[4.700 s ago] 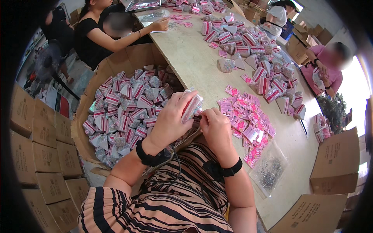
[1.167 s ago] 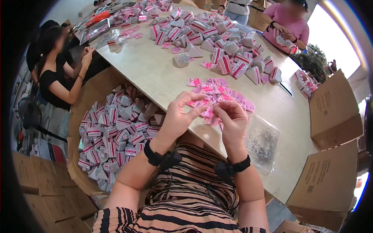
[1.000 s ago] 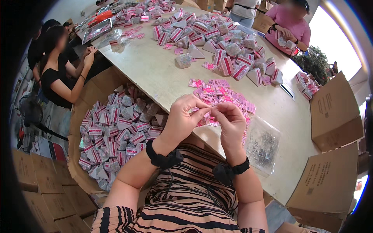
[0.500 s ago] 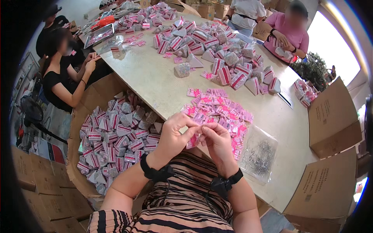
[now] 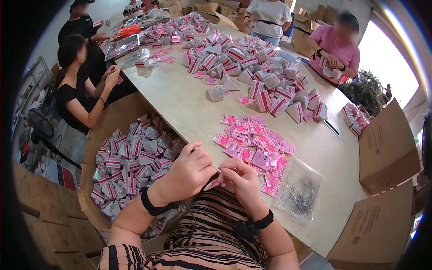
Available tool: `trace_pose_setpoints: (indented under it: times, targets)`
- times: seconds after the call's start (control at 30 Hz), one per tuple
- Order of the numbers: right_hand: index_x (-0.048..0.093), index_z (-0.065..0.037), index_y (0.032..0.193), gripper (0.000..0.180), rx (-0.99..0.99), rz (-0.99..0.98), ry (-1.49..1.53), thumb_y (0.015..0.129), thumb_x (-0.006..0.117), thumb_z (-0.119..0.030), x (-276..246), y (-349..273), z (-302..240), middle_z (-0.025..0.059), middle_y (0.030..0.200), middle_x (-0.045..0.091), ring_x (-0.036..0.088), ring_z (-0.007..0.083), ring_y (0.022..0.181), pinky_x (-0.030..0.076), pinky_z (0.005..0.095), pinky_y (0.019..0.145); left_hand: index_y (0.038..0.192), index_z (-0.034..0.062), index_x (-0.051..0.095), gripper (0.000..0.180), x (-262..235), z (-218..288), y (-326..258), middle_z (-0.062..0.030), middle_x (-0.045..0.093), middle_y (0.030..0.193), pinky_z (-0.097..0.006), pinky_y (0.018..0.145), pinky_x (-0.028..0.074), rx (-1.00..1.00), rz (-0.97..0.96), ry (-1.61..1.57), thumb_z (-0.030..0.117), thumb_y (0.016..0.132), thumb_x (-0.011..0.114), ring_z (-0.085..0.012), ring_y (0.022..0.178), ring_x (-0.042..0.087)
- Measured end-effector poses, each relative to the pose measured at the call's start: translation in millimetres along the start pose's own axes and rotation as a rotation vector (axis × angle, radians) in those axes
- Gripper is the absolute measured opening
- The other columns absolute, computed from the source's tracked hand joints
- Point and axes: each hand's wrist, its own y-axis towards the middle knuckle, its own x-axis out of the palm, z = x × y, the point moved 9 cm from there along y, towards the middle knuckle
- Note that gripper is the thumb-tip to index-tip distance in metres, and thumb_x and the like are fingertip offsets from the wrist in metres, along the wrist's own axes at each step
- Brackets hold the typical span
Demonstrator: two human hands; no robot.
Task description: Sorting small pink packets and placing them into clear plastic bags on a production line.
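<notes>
Crowded packing surface (image 5: 180, 103), pale top, other people working along the far and left edges. My left hand (image 5: 186, 175) and right hand (image 5: 240, 180) meet just off the near edge, over my lap. Fingers of both are closed, pinching one small pink packet (image 5: 211, 183) between them; most of it is hidden by my fingertips, so I can't tell how firm the hold is.

Risks as I see them:
- Packet held off the surface. If the pinch slips, it likely drops into my lap or the floor gap.
- Loose pile of flat pink packets (image 5: 254, 150) lies just beyond my right hand. A careless wrist sweep could scatter it.
- Clear bag of small metal parts (image 5: 299, 193) sits near the surface edge beside my right forearm. An elbow nudge could tip it off.
- Round bin of finished pouches (image 5: 130, 166) lies close by my left arm, and a miss here could mix unfinished stock in.
</notes>
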Motion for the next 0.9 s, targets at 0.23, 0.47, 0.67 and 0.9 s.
trace_pose_setpoints:
  times: [0.23,0.47,0.67,0.9]
  targets:
    - [0.057,0.002,0.094,0.009,0.100,-0.029,0.073,0.093,0.057,-0.006,3.2,-3.6,15.3,0.0126,0.082,0.065,0.065,0.0183,0.065,0.052,0.0264,0.058,0.080,0.0070,0.058,0.010,6.5,8.1,-4.8,-0.0055,0.052,0.085,-0.049,0.102,0.035,0.043,-0.108,0.131,0.010,0.072,0.063,-0.0235,0.092,0.053]
    - [0.062,0.004,0.091,0.010,0.133,-0.091,-0.007,0.091,0.060,-0.006,4.3,-8.3,18.6,0.0082,0.075,0.064,0.063,0.0141,0.062,0.051,0.0244,0.056,0.101,0.0063,0.063,0.024,0.2,9.2,-4.3,-0.0080,0.055,0.100,-0.049,0.103,0.034,0.037,-0.077,0.175,0.013,0.080,0.057,-0.0234,0.101,0.053]
    - [0.065,0.005,0.090,0.010,0.233,-0.068,-0.177,0.088,0.063,-0.004,5.2,-10.0,23.1,0.0068,0.071,0.064,0.062,0.0120,0.058,0.049,0.0223,0.052,0.084,0.0068,0.062,0.010,8.3,4.4,-13.9,-0.0078,0.057,0.092,-0.048,0.104,0.033,0.043,-0.140,0.168,0.013,0.080,0.055,-0.0235,0.098,0.054]
    - [0.066,0.004,0.091,0.008,0.159,-0.099,-0.554,0.088,0.063,-0.004,17.7,-17.6,15.7,0.0079,0.073,0.065,0.063,0.0138,0.059,0.050,0.0245,0.053,0.067,0.0054,0.060,0.011,22.8,-8.1,-32.8,-0.0056,0.055,0.074,-0.041,0.094,0.038,-0.104,-0.077,-0.063,0.013,0.073,0.064,-0.0231,0.085,0.055]
